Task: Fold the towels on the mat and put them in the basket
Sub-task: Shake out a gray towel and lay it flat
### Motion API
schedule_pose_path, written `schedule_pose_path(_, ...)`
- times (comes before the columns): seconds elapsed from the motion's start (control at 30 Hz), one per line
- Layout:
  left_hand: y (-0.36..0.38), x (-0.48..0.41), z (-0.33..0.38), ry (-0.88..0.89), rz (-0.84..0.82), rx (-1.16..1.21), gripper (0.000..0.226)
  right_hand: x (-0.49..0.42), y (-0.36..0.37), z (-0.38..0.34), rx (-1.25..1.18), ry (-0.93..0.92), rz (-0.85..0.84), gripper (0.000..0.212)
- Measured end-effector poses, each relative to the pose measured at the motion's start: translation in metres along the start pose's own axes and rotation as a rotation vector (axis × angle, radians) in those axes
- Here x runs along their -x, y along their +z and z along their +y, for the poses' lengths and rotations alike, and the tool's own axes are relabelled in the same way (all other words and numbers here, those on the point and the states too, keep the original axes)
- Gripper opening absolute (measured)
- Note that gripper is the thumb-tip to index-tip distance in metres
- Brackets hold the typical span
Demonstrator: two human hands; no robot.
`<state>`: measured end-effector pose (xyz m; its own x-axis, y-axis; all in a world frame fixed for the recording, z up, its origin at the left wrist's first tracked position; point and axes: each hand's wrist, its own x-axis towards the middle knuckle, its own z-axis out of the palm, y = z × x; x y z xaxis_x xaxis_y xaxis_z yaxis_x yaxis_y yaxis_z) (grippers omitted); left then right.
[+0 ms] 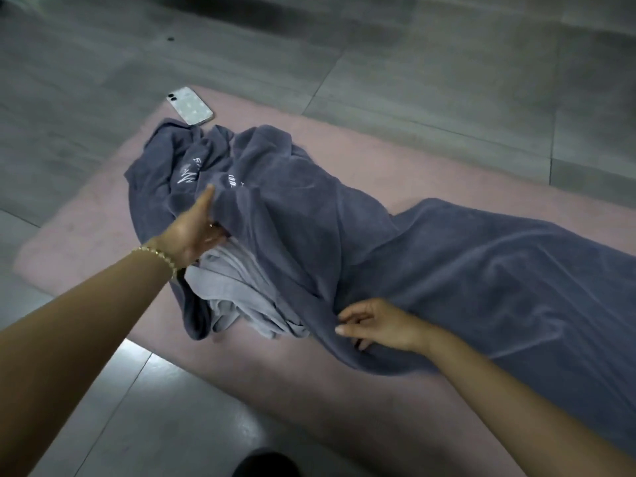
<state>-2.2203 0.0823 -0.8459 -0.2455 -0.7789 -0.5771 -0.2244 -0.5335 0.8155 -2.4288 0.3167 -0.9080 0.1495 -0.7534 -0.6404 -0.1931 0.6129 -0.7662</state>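
Observation:
A large dark blue towel lies rumpled across the pink mat, stretching from the far left to the right edge. A light grey towel is bunched beneath its near left part. My left hand grips a raised fold of the blue towel, thumb on top and fingers tucked under the cloth. My right hand rests on the blue towel near its front edge, fingers loosely curled and pinching a crease. No basket is in view.
A white phone lies face down at the mat's far left corner, close to the blue towel. Grey tiled floor surrounds the mat. A dark object sits at the bottom edge.

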Motion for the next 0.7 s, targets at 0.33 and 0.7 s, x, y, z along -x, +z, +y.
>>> schedule_pose_path(0.33, 0.027, 0.003, -0.029, 0.113, 0.075, -0.314, 0.079, -0.026, 0.003, -0.008, -0.212, -0.089, 0.381, 0.007)
schedule_pose_path(0.7, 0.069, 0.008, -0.045, 0.117, -0.105, -0.075, 0.04, -0.085, 0.024, -0.078, -0.999, -0.054, 0.244, 0.048)
